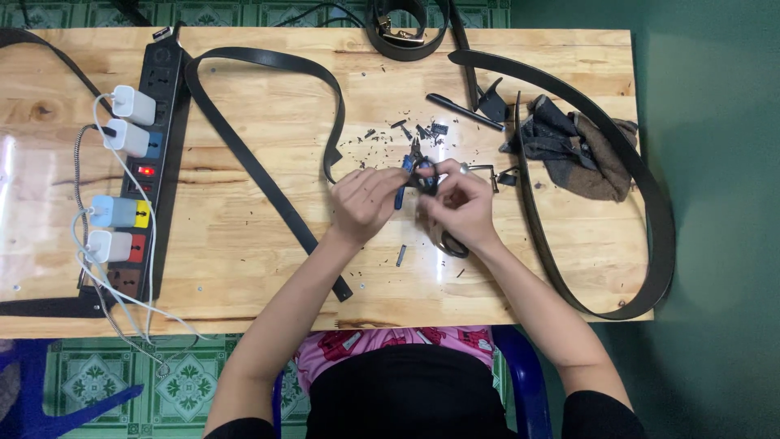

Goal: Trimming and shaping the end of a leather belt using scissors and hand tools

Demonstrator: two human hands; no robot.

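A pale wooden table (pixel 244 268) fills the view, its near edge meeting the person's lap. A long black belt (pixel 268 175) loops across the middle, and a second black belt (pixel 642 203) curves along the right side, its lower bend hanging past the table corner. A third, coiled belt (pixel 404 32) is cut off by the top edge. A black power strip (pixel 150 175) with white chargers lies on the left, its far end out of view. A crumpled grey-brown cloth (pixel 581 150) sits inside the right belt's curve. Both hands meet at the centre: the left hand (pixel 364 203) grips blue-handled pliers (pixel 413 175), mostly hidden by fingers; the right hand (pixel 459 203) pinches something small and dark, too covered to identify. Black-handled scissors (pixel 452 244) peek from under the right wrist. Dark scraps (pixel 402 130) are scattered just beyond.
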